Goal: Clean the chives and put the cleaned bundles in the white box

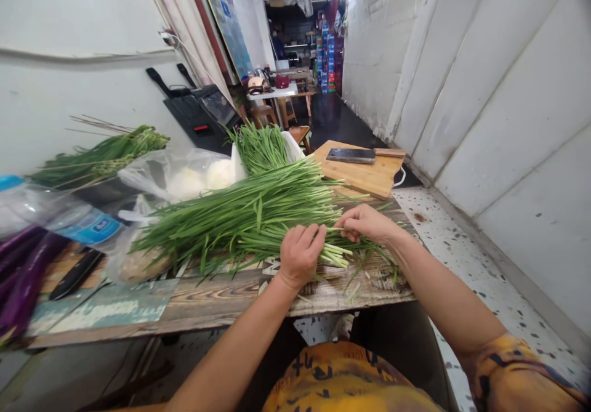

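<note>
A large heap of garlic chives (240, 199) lies across the table, its pale cut ends toward the right. My left hand (302, 253) is closed around a small bunch of the chives near the table's front, with the white stem ends (336, 255) sticking out past the fingers. Just to the right, my right hand (364, 222) pinches the tip of a chive stem between thumb and fingers. Loose trimmings (353, 286) are scattered on the wood below the right hand.
Behind the heap stands a white container (292, 147) of chives. A cleaver (351, 155) rests on a wooden cutting board (360, 175) at the back right. Eggplants (30, 282), a black-handled knife (76, 274) and a plastic bottle (87, 222) lie at the left.
</note>
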Action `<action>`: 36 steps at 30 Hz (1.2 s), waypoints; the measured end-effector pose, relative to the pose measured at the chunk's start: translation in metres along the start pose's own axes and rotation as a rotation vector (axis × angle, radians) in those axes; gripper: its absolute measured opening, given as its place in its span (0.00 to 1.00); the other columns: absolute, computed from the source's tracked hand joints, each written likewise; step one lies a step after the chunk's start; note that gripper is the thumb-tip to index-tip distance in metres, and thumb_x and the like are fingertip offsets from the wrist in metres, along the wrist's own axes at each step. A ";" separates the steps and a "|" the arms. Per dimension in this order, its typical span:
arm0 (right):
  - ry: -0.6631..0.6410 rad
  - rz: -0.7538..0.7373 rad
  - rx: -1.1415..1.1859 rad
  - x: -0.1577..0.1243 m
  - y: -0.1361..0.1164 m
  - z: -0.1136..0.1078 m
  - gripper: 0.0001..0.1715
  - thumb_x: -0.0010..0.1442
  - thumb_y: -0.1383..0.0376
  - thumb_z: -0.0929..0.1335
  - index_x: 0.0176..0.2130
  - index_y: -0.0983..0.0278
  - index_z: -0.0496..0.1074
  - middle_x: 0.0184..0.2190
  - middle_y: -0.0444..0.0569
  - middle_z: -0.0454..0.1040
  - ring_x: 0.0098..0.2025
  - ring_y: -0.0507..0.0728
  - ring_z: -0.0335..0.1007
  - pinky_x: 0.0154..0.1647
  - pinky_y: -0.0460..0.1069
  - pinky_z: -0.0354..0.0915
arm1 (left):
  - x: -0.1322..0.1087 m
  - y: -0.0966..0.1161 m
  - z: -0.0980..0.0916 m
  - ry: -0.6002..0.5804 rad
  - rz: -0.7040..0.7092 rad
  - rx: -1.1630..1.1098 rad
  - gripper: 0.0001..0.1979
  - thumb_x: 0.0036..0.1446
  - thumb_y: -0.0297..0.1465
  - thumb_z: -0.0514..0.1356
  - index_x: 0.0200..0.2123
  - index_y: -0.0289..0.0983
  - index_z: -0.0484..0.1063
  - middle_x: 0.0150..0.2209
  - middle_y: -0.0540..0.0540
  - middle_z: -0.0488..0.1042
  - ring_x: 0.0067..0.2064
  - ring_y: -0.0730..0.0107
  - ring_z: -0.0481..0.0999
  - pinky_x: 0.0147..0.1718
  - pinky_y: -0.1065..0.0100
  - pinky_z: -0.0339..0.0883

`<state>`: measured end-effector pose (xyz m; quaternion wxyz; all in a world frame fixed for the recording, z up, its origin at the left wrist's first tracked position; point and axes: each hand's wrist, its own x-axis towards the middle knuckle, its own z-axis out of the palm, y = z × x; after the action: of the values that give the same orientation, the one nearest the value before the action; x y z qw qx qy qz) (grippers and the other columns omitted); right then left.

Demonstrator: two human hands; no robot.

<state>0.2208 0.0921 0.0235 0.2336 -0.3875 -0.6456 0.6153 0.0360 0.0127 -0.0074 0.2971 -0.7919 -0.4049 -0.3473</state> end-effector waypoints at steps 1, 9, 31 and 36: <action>-0.014 0.002 0.000 -0.001 -0.001 0.001 0.07 0.44 0.65 0.66 0.24 0.68 0.72 0.17 0.42 0.70 0.15 0.46 0.60 0.14 0.41 0.55 | 0.000 0.000 0.000 0.004 -0.001 0.004 0.15 0.57 0.22 0.49 0.46 0.33 0.70 0.39 0.39 0.75 0.34 0.64 0.65 0.33 0.62 0.58; 0.063 0.014 0.018 0.000 -0.003 0.012 0.06 0.44 0.66 0.65 0.22 0.67 0.70 0.11 0.38 0.62 0.11 0.44 0.52 0.10 0.40 0.49 | 0.001 0.001 -0.001 0.010 0.014 0.015 0.15 0.58 0.22 0.50 0.46 0.34 0.70 0.38 0.40 0.75 0.34 0.64 0.66 0.33 0.63 0.58; 0.233 -0.829 -0.564 -0.001 0.004 0.031 0.12 0.63 0.63 0.61 0.30 0.64 0.68 0.29 0.50 0.70 0.35 0.54 0.63 0.40 0.50 0.61 | -0.004 -0.002 0.009 -0.088 -0.296 -0.285 0.08 0.55 0.23 0.52 0.36 0.34 0.70 0.31 0.43 0.75 0.34 0.64 0.68 0.35 0.63 0.62; 0.440 -0.626 -0.247 0.006 0.005 0.027 0.14 0.60 0.57 0.63 0.31 0.65 0.69 0.30 0.49 0.71 0.34 0.54 0.66 0.38 0.49 0.63 | -0.003 -0.002 0.008 -0.049 -0.295 -0.306 0.07 0.55 0.23 0.53 0.35 0.34 0.70 0.30 0.43 0.74 0.34 0.65 0.69 0.35 0.64 0.63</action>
<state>0.1974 0.0802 0.0143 0.4941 -0.3200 -0.7359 0.3345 0.0348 0.0181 -0.0140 0.1096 -0.7682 -0.4660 -0.4251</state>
